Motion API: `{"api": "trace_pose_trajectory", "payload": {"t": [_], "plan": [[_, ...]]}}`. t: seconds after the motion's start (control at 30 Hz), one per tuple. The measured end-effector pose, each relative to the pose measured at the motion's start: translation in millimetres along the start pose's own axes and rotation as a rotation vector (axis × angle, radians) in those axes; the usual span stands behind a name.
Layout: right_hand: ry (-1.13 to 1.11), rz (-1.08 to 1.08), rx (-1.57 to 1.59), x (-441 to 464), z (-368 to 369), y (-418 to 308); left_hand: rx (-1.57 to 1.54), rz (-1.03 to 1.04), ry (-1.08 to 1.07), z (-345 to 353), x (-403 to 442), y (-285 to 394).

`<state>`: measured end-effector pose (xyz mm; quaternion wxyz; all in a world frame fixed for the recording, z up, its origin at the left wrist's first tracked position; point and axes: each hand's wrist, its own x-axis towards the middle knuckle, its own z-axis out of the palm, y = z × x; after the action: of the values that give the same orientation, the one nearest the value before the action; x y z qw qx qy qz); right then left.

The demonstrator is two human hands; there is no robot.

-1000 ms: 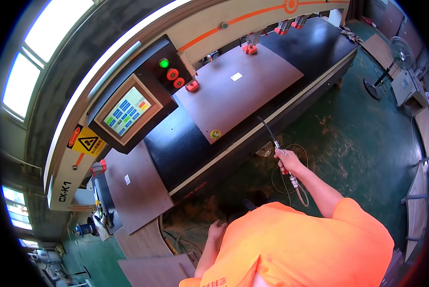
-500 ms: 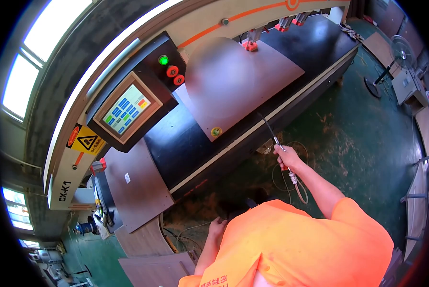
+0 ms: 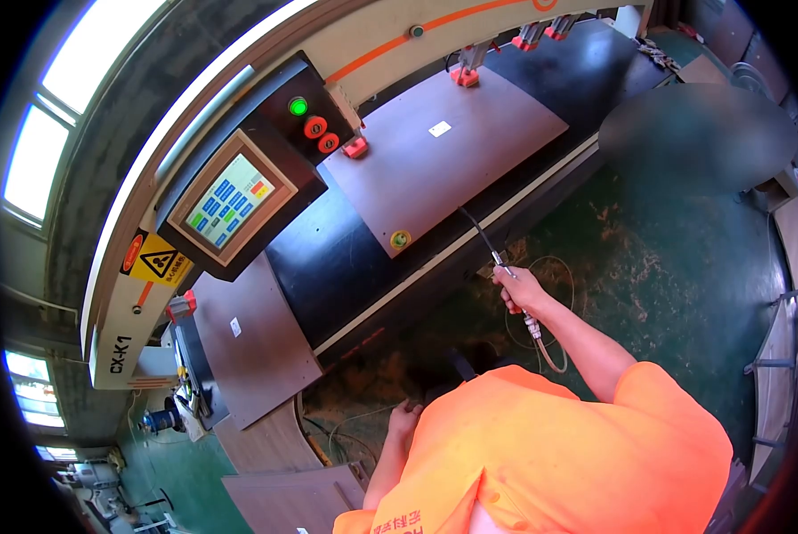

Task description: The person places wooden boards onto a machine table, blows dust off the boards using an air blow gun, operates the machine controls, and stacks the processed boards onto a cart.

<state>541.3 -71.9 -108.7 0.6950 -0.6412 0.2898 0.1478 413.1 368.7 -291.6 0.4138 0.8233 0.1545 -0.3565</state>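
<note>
At your far left, a red clamp head stands at the edge of a brown panel, which lies label up at the left end of the black table. Above it, the control screen faces your side, presumably so you can read it where you stand. Your left hand hangs low beside your shirt, fingers curled; you may be keeping it out of the way, but whether it grips anything cannot be told. Farther right, a second brown panel lies flat on the table beneath the machine's beam, its round sticker at the near left corner. The slim black nozzle of your hand tool points at that panel's near edge; contact is unclear. Your right hand wraps its fingers around the tool's body, probably to aim it, while the hose loops down behind, apparently slack enough for reach.
</note>
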Motion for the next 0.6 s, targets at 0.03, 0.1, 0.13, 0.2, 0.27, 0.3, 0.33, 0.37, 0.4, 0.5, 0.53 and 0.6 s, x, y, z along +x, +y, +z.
{"api": "trace_pose_trajectory", "payload": {"t": [0.03,0.1,0.13,0.2,0.27,0.3,0.33,0.37,0.4,0.5,0.53,0.6], "plan": [[0.004,-0.003,0.004,1,0,0,0.013,0.000,0.004,0,0,0],[0.005,-0.003,0.010,2,0,-1,0.041,-0.001,0.012,-1,-4,6],[0.002,0.001,0.010,2,0,-1,0.042,-0.015,-0.007,-3,-10,18],[-0.003,0.006,0.010,3,0,-1,0.043,-0.043,-0.046,-8,-20,38],[-0.007,0.011,0.010,5,1,2,-0.009,-0.015,-0.033,-6,-14,28],[-0.015,0.014,0.000,4,3,2,-0.035,0.000,-0.027,-5,-10,21],[-0.023,0.018,-0.010,2,6,1,-0.043,0.001,-0.029,-4,-4,14],[-0.030,0.023,-0.020,1,9,1,-0.051,0.002,-0.031,-3,1,6],[-0.040,0.028,-0.021,1,11,2,-0.058,0.003,-0.035,-3,2,6],[-0.060,0.029,-0.032,1,18,3,0.002,-0.029,-0.006,-5,3,8],[-0.055,0.029,-0.028,1,19,2,-0.009,-0.030,-0.012,-7,1,9],[-0.049,0.024,-0.023,3,20,0,-0.037,-0.030,-0.019,-12,0,14]]}}
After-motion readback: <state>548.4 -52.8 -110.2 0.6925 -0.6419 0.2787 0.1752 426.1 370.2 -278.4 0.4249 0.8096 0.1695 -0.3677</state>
